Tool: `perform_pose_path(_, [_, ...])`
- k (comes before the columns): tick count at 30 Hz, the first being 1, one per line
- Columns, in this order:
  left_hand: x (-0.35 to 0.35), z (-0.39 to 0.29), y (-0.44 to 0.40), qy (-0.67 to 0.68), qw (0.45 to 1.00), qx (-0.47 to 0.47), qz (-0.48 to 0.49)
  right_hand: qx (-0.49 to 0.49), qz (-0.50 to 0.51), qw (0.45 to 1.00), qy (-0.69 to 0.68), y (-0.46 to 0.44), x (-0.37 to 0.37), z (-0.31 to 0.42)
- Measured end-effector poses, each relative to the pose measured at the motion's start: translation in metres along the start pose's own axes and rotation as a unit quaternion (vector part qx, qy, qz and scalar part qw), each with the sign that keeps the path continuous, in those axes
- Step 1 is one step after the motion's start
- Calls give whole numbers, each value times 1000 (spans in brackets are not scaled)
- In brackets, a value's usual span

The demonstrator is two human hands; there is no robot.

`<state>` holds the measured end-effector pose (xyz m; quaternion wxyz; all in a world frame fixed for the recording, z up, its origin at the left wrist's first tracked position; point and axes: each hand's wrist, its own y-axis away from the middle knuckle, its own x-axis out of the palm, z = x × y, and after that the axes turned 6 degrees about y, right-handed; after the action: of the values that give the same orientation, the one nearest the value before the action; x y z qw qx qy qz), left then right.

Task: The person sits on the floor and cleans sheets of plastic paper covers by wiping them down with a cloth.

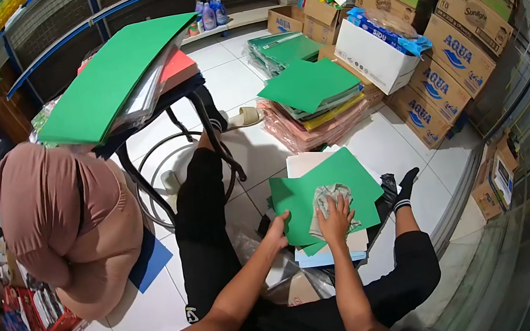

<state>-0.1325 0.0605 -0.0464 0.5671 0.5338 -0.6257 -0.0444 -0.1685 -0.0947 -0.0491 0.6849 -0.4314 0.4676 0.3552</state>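
A green sheet of card (290, 192) lies over a pile of white and pale blue sheets (333, 257) on the floor between my legs. My left hand (278, 230) pinches the card's left edge, thumb on top. Under my right hand (336, 218) is a crumpled pale grey cloth (325, 193), pressed against the card with the fingers bent over it. More green card shows beneath, turned at a different angle. Clear plastic wrapping (280, 266) lies crumpled close to my left forearm.
Stacked green and pink card packs (315, 132) sit beyond the pile. A stool (134, 159) at left bears large green sheets (121, 77). Another person (72, 228) sits close on the left. Cardboard boxes (435, 88) line the right, beside a shutter (527, 222).
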Motion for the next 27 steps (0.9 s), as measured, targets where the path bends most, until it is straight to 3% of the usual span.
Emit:
perform_pose_path(6, [-14, -5, -12, 38, 997, -44, 48, -44, -22, 998, -45, 3, 3, 8])
perform_pose_path(11, [-22, -1, -15, 76, 994, 37, 65, -148, -3, 984, -103, 2, 9, 30])
perform_pose_path(15, [-47, -2, -34, 84, 985, -36, 149, -91, -4, 994, -58, -20, 15, 20])
perform_pose_path(20, [-21, -7, -23, 37, 993, -65, 93, 21, -12, 1000, -13, -28, 10, -23])
perform_pose_path(27, [-28, -8, -30, 47, 987, -79, 131, 72, -42, 996, 33, -19, 8, -75])
